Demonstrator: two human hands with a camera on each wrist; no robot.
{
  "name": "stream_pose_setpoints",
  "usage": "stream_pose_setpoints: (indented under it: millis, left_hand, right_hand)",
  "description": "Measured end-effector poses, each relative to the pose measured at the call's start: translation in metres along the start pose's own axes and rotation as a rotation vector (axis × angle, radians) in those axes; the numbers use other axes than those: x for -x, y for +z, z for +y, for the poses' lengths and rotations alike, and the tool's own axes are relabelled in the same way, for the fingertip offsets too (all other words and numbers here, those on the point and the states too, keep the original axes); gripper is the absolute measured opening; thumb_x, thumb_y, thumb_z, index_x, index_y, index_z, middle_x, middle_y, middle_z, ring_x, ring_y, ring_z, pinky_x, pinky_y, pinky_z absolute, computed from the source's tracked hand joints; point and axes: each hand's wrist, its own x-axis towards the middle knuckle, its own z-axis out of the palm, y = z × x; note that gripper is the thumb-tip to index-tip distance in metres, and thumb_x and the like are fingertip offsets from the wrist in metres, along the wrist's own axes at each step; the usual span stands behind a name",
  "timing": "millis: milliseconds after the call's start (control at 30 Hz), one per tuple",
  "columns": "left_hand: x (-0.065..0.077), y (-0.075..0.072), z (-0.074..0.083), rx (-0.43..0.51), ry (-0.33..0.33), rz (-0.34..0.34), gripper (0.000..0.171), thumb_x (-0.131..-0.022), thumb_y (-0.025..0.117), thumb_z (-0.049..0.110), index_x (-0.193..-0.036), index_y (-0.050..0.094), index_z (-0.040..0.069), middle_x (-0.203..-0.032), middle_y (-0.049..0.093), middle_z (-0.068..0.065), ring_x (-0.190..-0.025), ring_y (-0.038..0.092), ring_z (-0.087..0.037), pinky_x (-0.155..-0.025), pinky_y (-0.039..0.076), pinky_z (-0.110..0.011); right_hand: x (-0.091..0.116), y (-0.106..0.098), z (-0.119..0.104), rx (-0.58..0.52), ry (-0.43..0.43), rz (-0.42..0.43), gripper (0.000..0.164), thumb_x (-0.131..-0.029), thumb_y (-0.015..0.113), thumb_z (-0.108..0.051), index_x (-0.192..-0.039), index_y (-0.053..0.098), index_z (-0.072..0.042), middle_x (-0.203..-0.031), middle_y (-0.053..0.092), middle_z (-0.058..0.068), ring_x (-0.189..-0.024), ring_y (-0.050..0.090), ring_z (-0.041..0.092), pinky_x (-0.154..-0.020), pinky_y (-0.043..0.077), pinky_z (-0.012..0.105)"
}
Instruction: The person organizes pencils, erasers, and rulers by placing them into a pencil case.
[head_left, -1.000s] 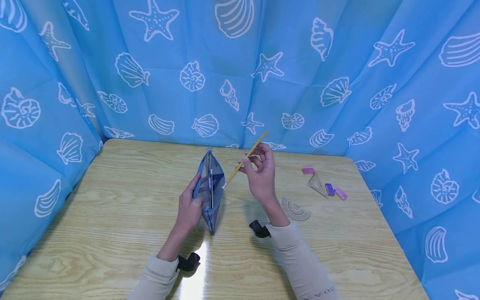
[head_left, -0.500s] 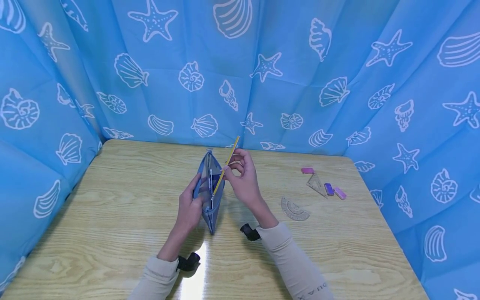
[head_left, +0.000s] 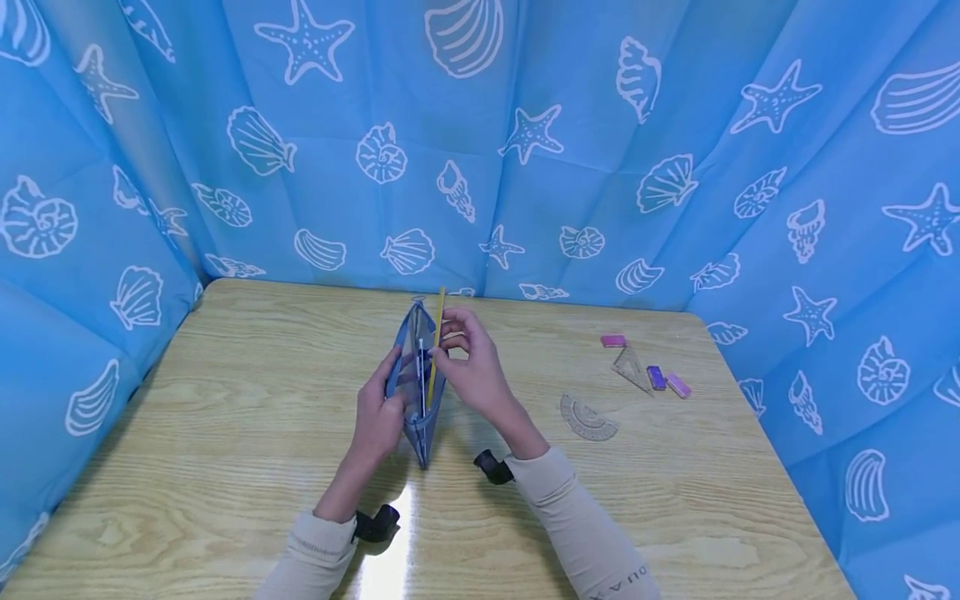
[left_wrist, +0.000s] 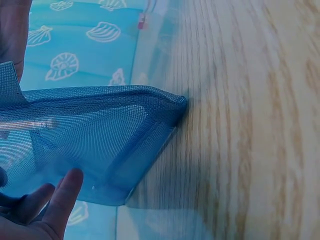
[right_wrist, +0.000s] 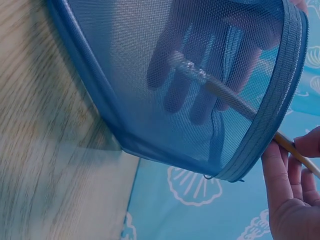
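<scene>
My left hand [head_left: 378, 417] holds a blue mesh zip pouch [head_left: 422, 437] by its left side, its mouth spread upward. In the right wrist view, the left hand's fingers show through the mesh. My right hand [head_left: 480, 375] pinches a yellow pencil [head_left: 440, 317] between thumb and fingers. The pencil's eraser end is inside the pouch, seen through the mesh [right_wrist: 230, 95], while its other end sticks out past the zip edge. A slim dark-and-white thing [head_left: 422, 367] also stands within the pouch; its kind is too small to make out.
Right of the hands, a clear protractor [head_left: 588, 418] and a clear set square [head_left: 632, 371] lie on the wooden table [head_left: 247, 400]. Near them are a pink block [head_left: 612, 341], a purple block [head_left: 656, 377] and a lighter pink block [head_left: 678, 385]. A blue shell-patterned curtain [head_left: 465, 125] surrounds the table's back and sides.
My right hand has carried the pencil leftward, and its eraser end has gone down into the pouch. The pencil has turned more upright in view. The left hand and pouch have stayed put.
</scene>
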Motion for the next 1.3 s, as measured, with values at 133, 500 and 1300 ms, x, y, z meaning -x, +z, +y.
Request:
stream_pose_setpoints:
  millis: [133,500,1300]
  left_hand:
    - [0.001,0.0,0.001,-0.028,-0.006,0.015,0.078,-0.078,0.044,-0.007,-0.155,0.038,0.001,-0.145,0.057,-0.021,-0.128,0.056,-0.038,-0.102,0.044,-0.05]
    - [0.0,0.001,0.001,-0.041,0.0,0.032,0.079,-0.076,0.045,-0.005,-0.155,0.039,0.001,-0.145,0.058,-0.019,-0.134,0.052,-0.037,-0.105,0.042,-0.051]
    - [0.002,0.002,0.004,-0.052,-0.009,0.021,0.078,-0.079,0.045,-0.005,-0.156,0.037,0.002,-0.147,0.056,-0.019,-0.137,0.05,-0.037,-0.108,0.041,-0.052]
  right_hand:
    - [0.0,0.0,0.0,0.036,0.012,-0.018,0.046,-0.094,0.061,0.005,-0.138,0.048,0.0,-0.119,0.055,0.02,-0.096,0.064,0.026,-0.073,0.056,0.028]
    - [-0.001,-0.001,-0.002,0.124,0.032,-0.034,0.044,-0.097,0.06,-0.001,-0.139,0.049,-0.002,-0.12,0.057,0.018,-0.1,0.066,0.029,-0.074,0.058,0.031]
    - [-0.005,-0.003,-0.013,0.168,0.108,-0.025,0.039,-0.095,0.059,-0.007,-0.133,0.053,-0.002,-0.111,0.059,0.015,-0.09,0.064,0.023,-0.07,0.06,0.034]
